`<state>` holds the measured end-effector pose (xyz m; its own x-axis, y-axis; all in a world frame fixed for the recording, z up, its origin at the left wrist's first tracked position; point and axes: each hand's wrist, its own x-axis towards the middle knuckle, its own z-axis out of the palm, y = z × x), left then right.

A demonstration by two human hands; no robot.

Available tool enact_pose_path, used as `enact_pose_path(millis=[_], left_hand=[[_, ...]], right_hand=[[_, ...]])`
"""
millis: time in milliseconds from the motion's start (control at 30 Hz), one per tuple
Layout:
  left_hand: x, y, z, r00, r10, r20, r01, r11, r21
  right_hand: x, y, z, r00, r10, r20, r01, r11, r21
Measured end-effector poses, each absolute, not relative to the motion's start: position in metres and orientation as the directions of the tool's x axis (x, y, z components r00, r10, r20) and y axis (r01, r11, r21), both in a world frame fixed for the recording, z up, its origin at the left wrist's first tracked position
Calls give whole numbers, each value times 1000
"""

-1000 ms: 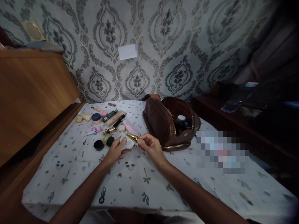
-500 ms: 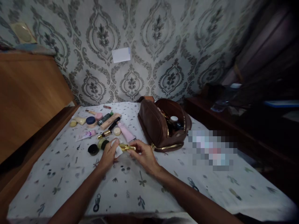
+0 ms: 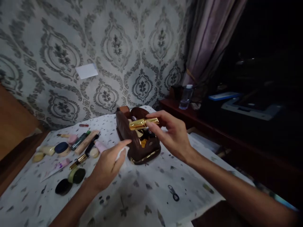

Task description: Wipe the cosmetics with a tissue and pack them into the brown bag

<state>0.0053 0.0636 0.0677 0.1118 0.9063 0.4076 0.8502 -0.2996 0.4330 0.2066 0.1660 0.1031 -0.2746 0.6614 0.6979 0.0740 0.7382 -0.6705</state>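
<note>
A slim, shiny gold cosmetic tube lies level between the thumb and fingers of my right hand, above the open top of a brown toiletry bag. Inside the bag several small items show, partly hidden by that hand and the tube. To the left and lower, my left hand is closed round a white wipe, its index finger reaching toward the bag's side. Beside this hand lie a pink tube, a green-and-black jar and a round black lid or jar.
More cosmetics cover the left of the patterned white cloth, among them a navy-lidded jar and a black-and-gold tube. Against the patterned wall, a dark red ledge at right holds a clear bottle. A wooden cabinet stands at left.
My right hand has carried the gold tube up and right, away from my left hand, to above the bag. The left hand keeps the wipe. The view has turned right.
</note>
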Motion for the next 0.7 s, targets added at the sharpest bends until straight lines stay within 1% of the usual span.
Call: enact_pose_path(millis=[33, 100, 133, 167, 200, 300, 433, 567, 700], left_hand=[[11, 73, 73, 225, 883, 412, 894, -355, 274], [20, 88, 78, 369, 834, 410, 921, -388, -40], [23, 94, 77, 405, 816, 411, 914, -373, -160], [24, 97, 74, 428, 802, 417, 903, -355, -243], [24, 99, 70, 447, 785, 428, 891, -346, -295], [23, 98, 59, 498, 722, 481, 862, -350, -367], [25, 96, 52, 512, 675, 532, 856, -343, -388], [28, 99, 51, 501, 675, 542, 862, -334, -381], [27, 100, 49, 496, 676, 545, 867, -350, -355]], right_hand=[[211, 177, 107, -300, 645, 703, 127, 757, -640], [215, 195, 109, -400, 616, 679, 214, 783, -584], [216, 203, 108, -457, 605, 652, 248, 791, -560], [216, 209, 107, -513, 591, 622, 274, 800, -534], [215, 214, 105, -565, 578, 589, 293, 808, -511], [211, 225, 103, -687, 538, 487, 331, 830, -450], [204, 231, 106, -816, 469, 337, 329, 857, -396], [199, 234, 105, -892, 394, 220, 284, 869, -406], [196, 238, 102, -925, 332, 186, 231, 878, -420]])
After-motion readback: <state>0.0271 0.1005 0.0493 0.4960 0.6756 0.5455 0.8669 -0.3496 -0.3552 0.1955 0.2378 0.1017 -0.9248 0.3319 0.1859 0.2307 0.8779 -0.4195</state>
